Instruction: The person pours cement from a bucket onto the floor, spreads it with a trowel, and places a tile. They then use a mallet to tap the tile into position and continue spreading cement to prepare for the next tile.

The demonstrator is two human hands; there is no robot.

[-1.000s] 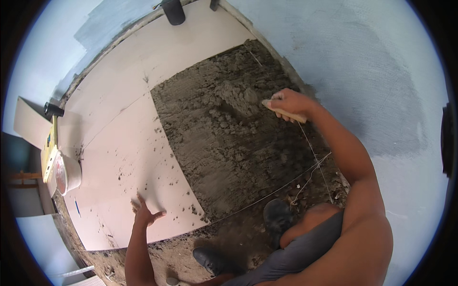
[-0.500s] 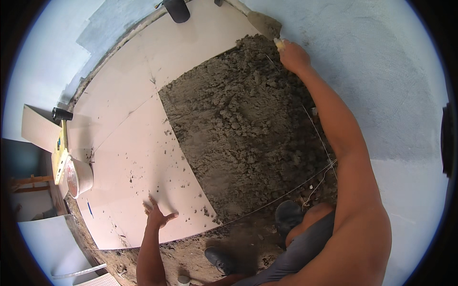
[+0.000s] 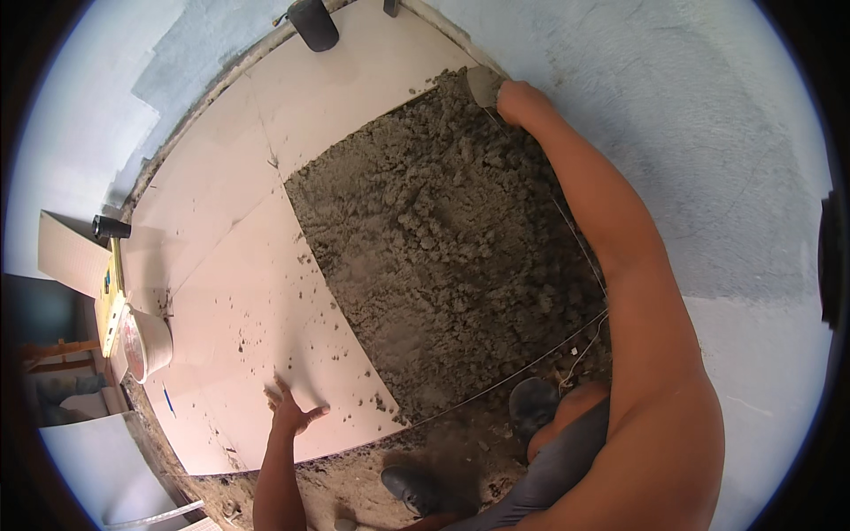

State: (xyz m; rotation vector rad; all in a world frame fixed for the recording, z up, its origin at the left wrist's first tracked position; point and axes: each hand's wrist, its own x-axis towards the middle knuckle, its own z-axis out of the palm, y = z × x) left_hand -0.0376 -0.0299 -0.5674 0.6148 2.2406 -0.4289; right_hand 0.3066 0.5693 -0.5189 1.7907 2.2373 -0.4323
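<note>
A white bucket (image 3: 146, 341) and yellow level (image 3: 113, 296) sit at the tiled floor's left edge. Right hand (image 3: 522, 102), arm fully stretched, grips a trowel (image 3: 484, 86) at the far corner of the mortar bed (image 3: 443, 248), farther out vs. 0.5 s ago. Left hand (image 3: 290, 409) stays splayed flat on a laid tile (image 3: 257, 319), empty.

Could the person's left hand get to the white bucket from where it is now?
Probably yes. The left hand lies flat on the pale tile, and only bare tile with mortar crumbs lies between it and the white bucket. It would need a sideways stretch.
</note>
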